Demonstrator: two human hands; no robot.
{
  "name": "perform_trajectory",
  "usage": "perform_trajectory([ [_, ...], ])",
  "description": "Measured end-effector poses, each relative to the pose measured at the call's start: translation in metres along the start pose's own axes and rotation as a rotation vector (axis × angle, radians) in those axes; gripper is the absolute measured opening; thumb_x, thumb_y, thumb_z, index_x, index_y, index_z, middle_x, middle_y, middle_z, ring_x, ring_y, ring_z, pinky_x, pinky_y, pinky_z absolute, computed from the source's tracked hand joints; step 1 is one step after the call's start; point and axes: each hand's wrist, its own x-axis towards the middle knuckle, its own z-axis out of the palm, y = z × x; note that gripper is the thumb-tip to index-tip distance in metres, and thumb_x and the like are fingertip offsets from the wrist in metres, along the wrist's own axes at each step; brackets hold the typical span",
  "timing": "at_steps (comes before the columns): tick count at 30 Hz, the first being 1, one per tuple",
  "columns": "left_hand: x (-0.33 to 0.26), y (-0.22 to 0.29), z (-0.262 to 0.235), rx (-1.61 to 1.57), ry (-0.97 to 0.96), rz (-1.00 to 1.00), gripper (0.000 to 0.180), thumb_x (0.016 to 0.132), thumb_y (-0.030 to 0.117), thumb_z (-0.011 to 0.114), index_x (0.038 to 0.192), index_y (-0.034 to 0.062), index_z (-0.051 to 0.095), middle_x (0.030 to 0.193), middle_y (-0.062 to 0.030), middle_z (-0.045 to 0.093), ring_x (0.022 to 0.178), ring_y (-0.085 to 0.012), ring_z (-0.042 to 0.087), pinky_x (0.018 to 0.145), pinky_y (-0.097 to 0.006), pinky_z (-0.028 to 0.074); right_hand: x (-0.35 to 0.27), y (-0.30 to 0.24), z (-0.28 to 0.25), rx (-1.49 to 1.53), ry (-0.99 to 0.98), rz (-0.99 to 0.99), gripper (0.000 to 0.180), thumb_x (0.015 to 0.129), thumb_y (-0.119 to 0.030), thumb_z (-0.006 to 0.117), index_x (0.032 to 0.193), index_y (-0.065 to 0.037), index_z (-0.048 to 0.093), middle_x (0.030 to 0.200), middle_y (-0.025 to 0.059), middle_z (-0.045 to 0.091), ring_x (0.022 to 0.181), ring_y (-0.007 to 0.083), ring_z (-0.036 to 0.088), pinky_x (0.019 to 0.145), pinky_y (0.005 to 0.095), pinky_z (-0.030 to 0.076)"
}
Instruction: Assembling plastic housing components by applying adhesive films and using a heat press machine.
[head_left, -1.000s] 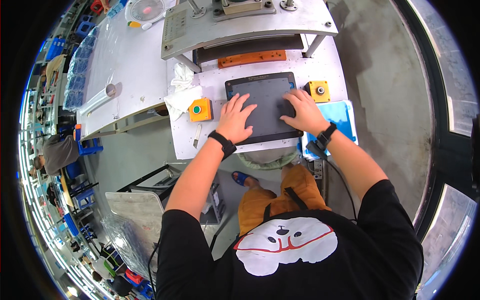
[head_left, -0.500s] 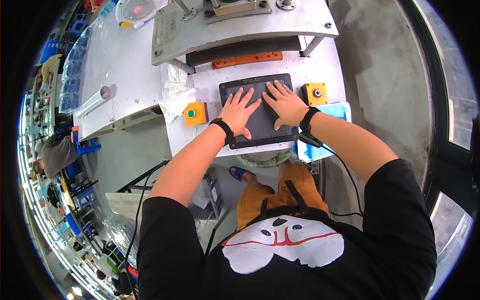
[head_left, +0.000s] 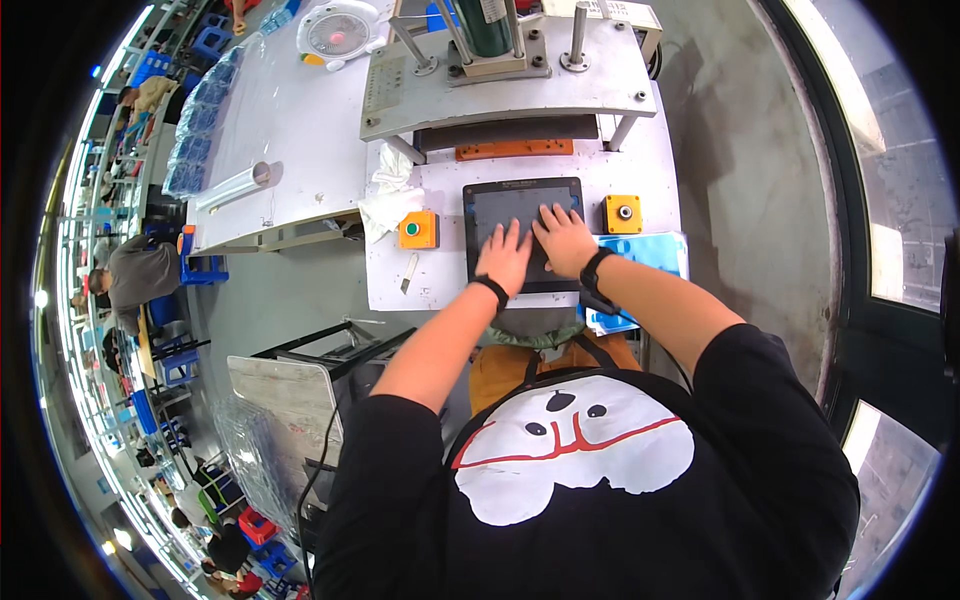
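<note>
A flat, dark rectangular panel with a black frame (head_left: 510, 208) lies on the white worktable (head_left: 390, 290), close to its front edge. My left hand (head_left: 506, 260) rests palm down on the lower middle of the panel, its fingers stretched and slightly apart. Beside it, my right hand (head_left: 566, 243) also lies flat over the panel's right half, fingers extended toward the far edge. Neither hand grips anything. Each wrist wears a black band, and a cable shows at the right one.
A press (head_left: 510, 85) stands behind the panel, with an orange bar (head_left: 515, 149) beneath. Orange button boxes flank the panel, left (head_left: 419, 231) and right (head_left: 622, 214). A white cloth (head_left: 388, 208), a slim cutter (head_left: 409, 273) and blue-and-white sheets (head_left: 655, 253) lie nearby.
Both hands have slid nearer to me on the panel, and their fingers are less spread. The whole view has shifted, showing more of the press.
</note>
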Motion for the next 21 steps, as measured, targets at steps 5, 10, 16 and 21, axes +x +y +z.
perform_trajectory([
  [5,-0.053,0.047,-0.011,-0.177,0.039,-0.066,0.075,0.070,0.007,0.060,0.143,0.0037,0.039,0.150,-0.0194,0.030,0.138,-0.0435,0.028,0.111,-0.052,0.029,-0.046,-0.018,0.021,0.041,0.036,-0.033,0.062,0.083,-0.020,0.055,0.142,-0.006,0.042,0.150,0.0234,0.029,0.140,0.0404,0.027,0.113,0.0525,0.022],
  [10,-0.090,0.060,-0.012,-0.269,0.006,-0.033,0.069,0.073,0.013,0.061,0.139,0.0014,0.043,0.149,-0.0195,0.033,0.138,-0.0402,0.029,0.111,-0.052,0.028,-0.085,-0.042,0.039,0.118,0.091,-0.045,0.059,0.080,-0.019,0.055,0.136,-0.003,0.048,0.146,0.0250,0.036,0.137,0.0418,0.032,0.112,0.0528,0.026],
  [16,-0.095,0.000,-0.041,-0.763,-0.136,-0.089,0.031,0.082,0.019,0.061,0.109,0.0028,0.062,0.105,-0.0158,0.064,0.099,-0.0351,0.060,0.089,-0.045,0.047,-0.098,-0.048,0.025,0.528,0.119,0.060,0.030,0.078,-0.010,0.059,0.106,-0.003,0.064,0.122,0.0193,0.057,0.112,0.0386,0.054,0.094,0.0457,0.044],
  [21,-0.054,-0.076,-0.042,-0.671,0.325,-0.100,0.036,0.077,0.013,0.071,0.110,0.0029,0.062,0.105,-0.0156,0.061,0.100,-0.0362,0.057,0.088,-0.042,0.047,-0.068,-0.027,0.006,0.452,0.521,0.451,0.023,0.078,-0.007,0.063,0.101,-0.005,0.067,0.094,0.0141,0.062,0.097,0.0347,0.058,0.086,0.0425,0.048],
])
